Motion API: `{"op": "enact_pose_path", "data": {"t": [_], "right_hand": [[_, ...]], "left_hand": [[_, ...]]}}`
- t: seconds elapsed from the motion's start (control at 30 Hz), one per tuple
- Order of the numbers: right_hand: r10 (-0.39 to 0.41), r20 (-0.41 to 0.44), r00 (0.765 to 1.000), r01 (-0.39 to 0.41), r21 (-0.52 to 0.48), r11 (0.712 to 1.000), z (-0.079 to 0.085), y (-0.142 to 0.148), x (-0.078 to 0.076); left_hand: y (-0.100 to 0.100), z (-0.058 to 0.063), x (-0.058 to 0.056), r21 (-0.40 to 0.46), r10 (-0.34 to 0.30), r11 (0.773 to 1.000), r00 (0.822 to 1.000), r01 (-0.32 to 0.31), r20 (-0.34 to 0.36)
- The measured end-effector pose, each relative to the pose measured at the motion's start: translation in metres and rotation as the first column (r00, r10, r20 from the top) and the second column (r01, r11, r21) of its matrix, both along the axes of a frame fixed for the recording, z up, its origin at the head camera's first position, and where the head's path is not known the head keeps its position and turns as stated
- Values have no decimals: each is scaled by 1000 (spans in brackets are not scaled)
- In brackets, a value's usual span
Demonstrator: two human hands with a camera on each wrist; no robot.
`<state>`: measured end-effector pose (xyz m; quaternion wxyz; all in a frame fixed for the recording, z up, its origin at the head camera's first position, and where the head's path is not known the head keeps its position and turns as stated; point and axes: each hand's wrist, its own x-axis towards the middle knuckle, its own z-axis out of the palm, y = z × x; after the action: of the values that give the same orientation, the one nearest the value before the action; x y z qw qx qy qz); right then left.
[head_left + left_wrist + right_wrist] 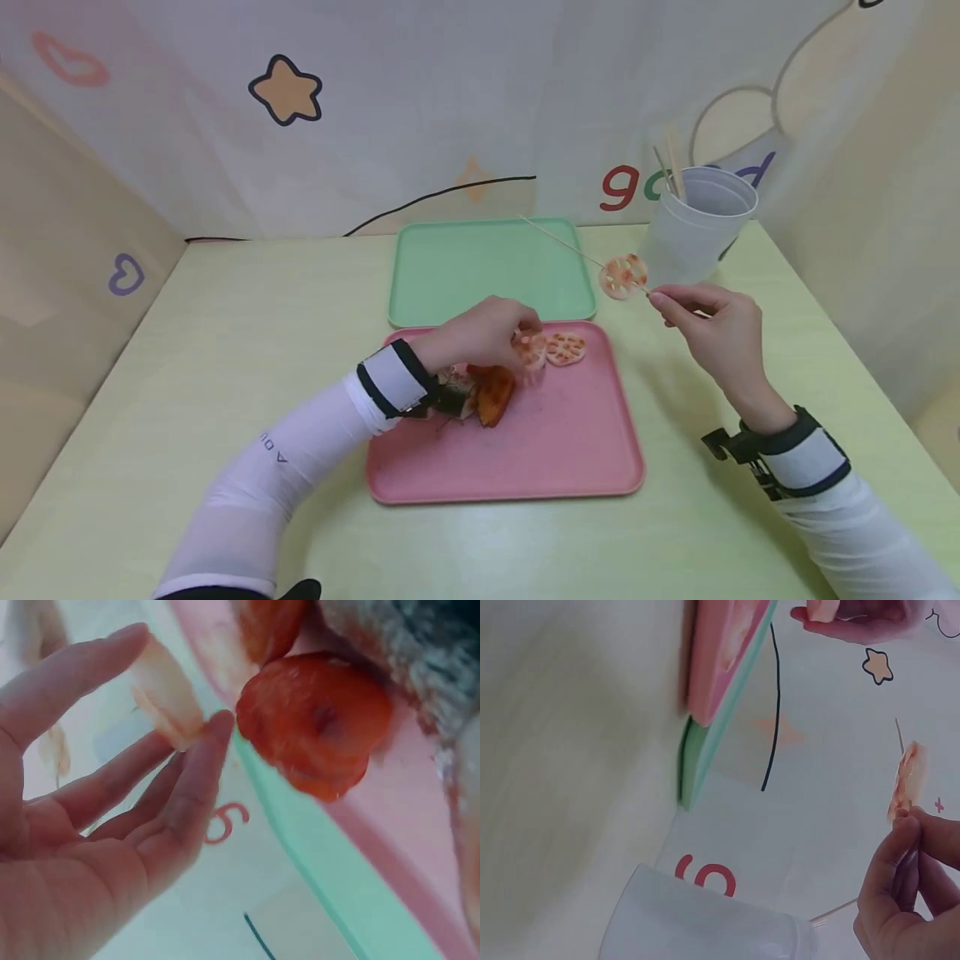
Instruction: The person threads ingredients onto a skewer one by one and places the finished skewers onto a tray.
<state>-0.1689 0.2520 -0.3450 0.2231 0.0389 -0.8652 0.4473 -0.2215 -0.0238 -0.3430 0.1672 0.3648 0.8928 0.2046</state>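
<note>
Skewering seems underway; right hand [716, 329] pinches a skewer [558, 240] through one lotus slice [623, 277]; left hand [483, 329] pinches a second slice [166, 694], likely needing threading next

Lotus slice [566, 348] on near tray [558, 450]; far tray [487, 271] behind; cup [678, 246] R

Left forearm [285, 467], white-sleeved, crosses from lower left on a rightward diagonal; wrist banded. Left hand [483, 333] knuckles uppermost, fingers directed downward. Left wrist view: palm side visible; thumb extended opposite bent fingers in a pinching pose, tips apart. Right forearm [855, 525], likewise sleeved and banded at the wrist, rises from lower right toward upper left. Right hand [716, 333] angles left, raised; thumb and index finger pinch at their tips, remaining fingers curled in behind. Hands well apart.
</note>
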Motion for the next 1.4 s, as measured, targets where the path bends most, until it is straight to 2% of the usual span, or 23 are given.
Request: {"op": "enact_pose_path", "data": {"t": [0.13, 0.27, 0.4, 0.53, 0.6, 0.7, 0.77, 0.93, 1.03, 1.1, 1.17, 1.27, 1.33, 1.4], "right_hand": [[16, -15, 1000, -16, -14, 1000, 4, -10, -3], [28, -31, 999, -29, -33, 999, 5, -16, -7], [36, -46, 998, -39, -58, 998, 9, -23, -10], [54, -61, 997, -58, -79, 995, 17, -31, -9], [69, -72, 995, -76, -91, 993, 25, -37, -5], [100, -87, 991, -110, -123, 986, 35, -45, 0], [112, -91, 990, -124, -136, 983, 39, -49, 2], [118, -102, 988, -132, -139, 981, 44, -55, 2], [123, -116, 986, -140, -153, 978, 47, -57, 3], [126, -122, 984, -146, -165, 976, 48, -59, 3], [131, -122, 984, -151, -173, 973, 50, -61, 4], [141, -121, 983, -161, -177, 971, 52, -65, 5], [153, -120, 981, -174, -181, 968, 53, -68, 6], [166, -124, 978, -187, -186, 965, 54, -71, 7]], "left_hand": [[-21, 5, -1, 156, 38, 987, 998, -45, 48], [-40, 6, -4, 304, 75, 945, 985, -120, 153], [-55, 4, -8, 455, 69, 870, 961, -189, 268], [-65, 5, -11, 556, 65, 783, 926, -278, 372], [-70, 6, -12, 592, 68, 733, 902, -335, 427], [-76, 9, -13, 649, 54, 641, 868, -410, 494], [-79, 11, -14, 689, 22, 569, 845, -449, 534], [-84, 15, -15, 777, -80, 379, 819, -502, 568], [-85, 18, -16, 813, -131, 274, 818, -513, 560], [-86, 21, -16, 834, -167, 195, 820, -517, 547], [-88, 25, -18, 853, -202, 104, 829, -512, 522], [-91, 32, -20, 866, -261, -45, 843, -497, 470], [-93, 37, -21, 868, -286, -123, 855, -480, 432], [-94, 41, -22, 867, -311, -181, 863, -464, 397]]}}
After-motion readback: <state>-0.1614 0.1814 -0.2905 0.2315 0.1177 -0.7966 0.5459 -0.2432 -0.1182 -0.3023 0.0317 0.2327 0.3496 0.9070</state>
